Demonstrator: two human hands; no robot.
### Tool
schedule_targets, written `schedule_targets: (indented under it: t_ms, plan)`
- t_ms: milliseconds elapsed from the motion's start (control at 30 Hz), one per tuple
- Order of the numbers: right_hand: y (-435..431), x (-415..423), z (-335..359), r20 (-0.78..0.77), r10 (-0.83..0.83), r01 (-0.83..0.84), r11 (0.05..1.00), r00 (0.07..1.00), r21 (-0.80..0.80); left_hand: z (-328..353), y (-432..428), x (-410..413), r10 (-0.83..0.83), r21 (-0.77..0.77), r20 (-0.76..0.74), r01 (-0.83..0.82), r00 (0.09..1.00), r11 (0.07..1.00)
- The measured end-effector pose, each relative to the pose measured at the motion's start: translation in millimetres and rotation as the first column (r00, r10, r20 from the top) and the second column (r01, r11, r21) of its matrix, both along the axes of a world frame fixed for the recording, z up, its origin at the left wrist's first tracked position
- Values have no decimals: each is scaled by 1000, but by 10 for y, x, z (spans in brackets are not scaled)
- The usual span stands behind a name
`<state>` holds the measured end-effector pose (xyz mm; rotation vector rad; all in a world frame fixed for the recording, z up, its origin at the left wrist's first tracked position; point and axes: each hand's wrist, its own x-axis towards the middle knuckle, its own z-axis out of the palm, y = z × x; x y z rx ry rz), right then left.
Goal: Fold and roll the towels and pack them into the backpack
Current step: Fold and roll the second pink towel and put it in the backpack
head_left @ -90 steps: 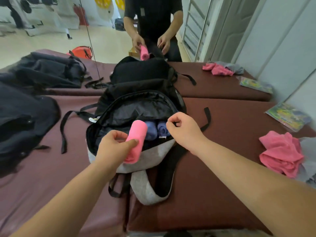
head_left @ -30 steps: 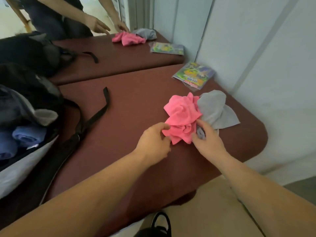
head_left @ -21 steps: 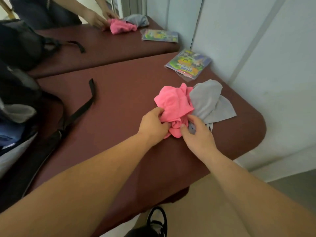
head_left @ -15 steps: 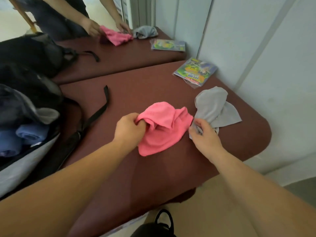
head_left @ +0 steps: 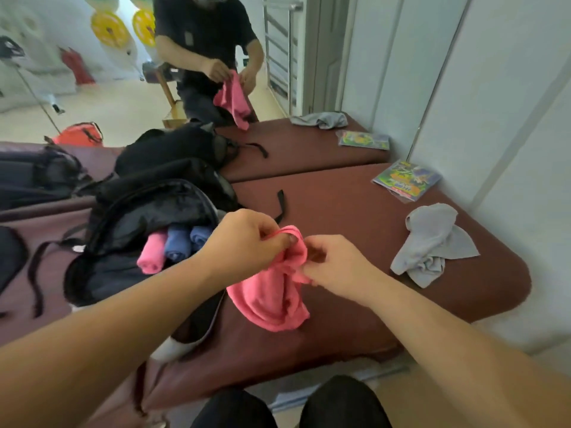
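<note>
Hands are operating close together above the front part of the table (head_left: 340,211), both clamped on the same pink towel (head_left: 272,301). The left hand (head_left: 247,239) is gripping a bunched upper fold of the towel between thumb and curled fingers. The right hand (head_left: 336,267) is pinching the towel's edge just beside it, with fingers curled inward. The towel is hanging crumpled below the two hands, neither folded nor rolled. Its lower end is reaching the table surface just right of the backpack (head_left: 148,211); whether it is resting fully on the table cannot be determined

The backpack is lying open on the table to the left of the hands. Three rolled towels are sitting side by side in its opening: a pink roll (head_left: 150,254), a blue roll (head_left: 176,244) next to it, and a second blue roll (head_left: 200,235) furthest right

A grey towel (head_left: 432,245) is lying crumpled near the right end of the table, well apart from the hands. A colourful printed packet (head_left: 406,180) is lying beyond it, near the wall. At the far side, a person (head_left: 200,29) in dark clothing is holding up another pink cloth (head_left: 233,100)
</note>
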<state>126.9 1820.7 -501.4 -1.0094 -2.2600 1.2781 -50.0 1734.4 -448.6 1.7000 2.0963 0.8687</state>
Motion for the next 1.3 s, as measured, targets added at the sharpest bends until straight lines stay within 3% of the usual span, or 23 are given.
schedule_targets:
  t_ms: [167,233,333,400,600,700,767,833,933,1033,1100,1200,1300]
  plan:
    - [-281,17,540,61,62,-69,989,996,130,254,-530,-150,-137,-48,178,148,974,988]
    - [-350,48,758,149,119,-138,983,982,123,298,-685,-227,-160,-92,169,178,973,980]
    - [-434,82,1043,343,135,-229,941,930,250,360,-856,-309,-186,-167,134,207,973,964]
    - [-501,97,1205,386,121,-235,936,914,263,393,-938,-344,-203,-197,151,231,967,953]
    - [-664,27,1493,143,-2,-28,978,990,206,539,-1084,-275,-191,-223,156,223,969,949]
    - [-672,-28,1552,107,-115,70,933,988,353,637,-1127,-233,-137,-208,248,190,959,959]
    - [-669,-57,1572,-6,-179,162,875,984,456,708,-1135,-234,-103,-172,358,174,928,970]
    - [-697,-75,1603,-106,-161,192,811,981,553,758,-1112,-249,-97,-142,335,152,937,978]
    - [-749,-94,1660,-139,-85,154,771,987,618,790,-1037,-214,-59,-58,243,75,968,995]
    - [-794,-169,1675,-176,-53,145,811,983,567,940,-942,-42,-72,100,153,58,986,993]
    - [-829,-241,1679,-227,-54,169,834,972,525,1062,-864,74,-94,155,168,68,981,986]
    - [-829,-232,1708,-305,-96,224,881,948,418,1075,-772,102,-130,117,272,102,953,988]
    - [-768,-88,1655,-294,-26,101,965,956,243,999,-760,70,-113,128,336,74,935,989]
